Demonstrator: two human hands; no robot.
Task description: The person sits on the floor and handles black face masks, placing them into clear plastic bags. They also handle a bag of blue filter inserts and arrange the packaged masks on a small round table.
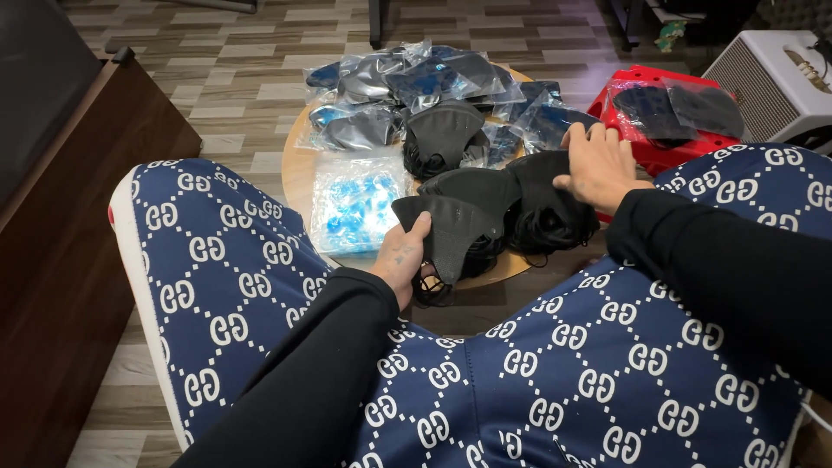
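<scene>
My left hand (401, 257) grips a black face mask (446, 227) by its near edge, over the front of a small round wooden table (299, 173). My right hand (598, 166) rests palm down on a stack of black masks (546, 212) at the table's right side. Another pile of black masks (442, 134) lies in the middle. Both arms wear black sleeves, and my knees in blue patterned trousers flank the table.
A stack of empty clear bags with blue print (354, 204) lies at the table's left. Several bagged masks (416, 78) cover the far side. A red stool (659, 108) with bagged masks and a white speaker (771, 82) stand at the right. A dark cabinet (61, 217) is at the left.
</scene>
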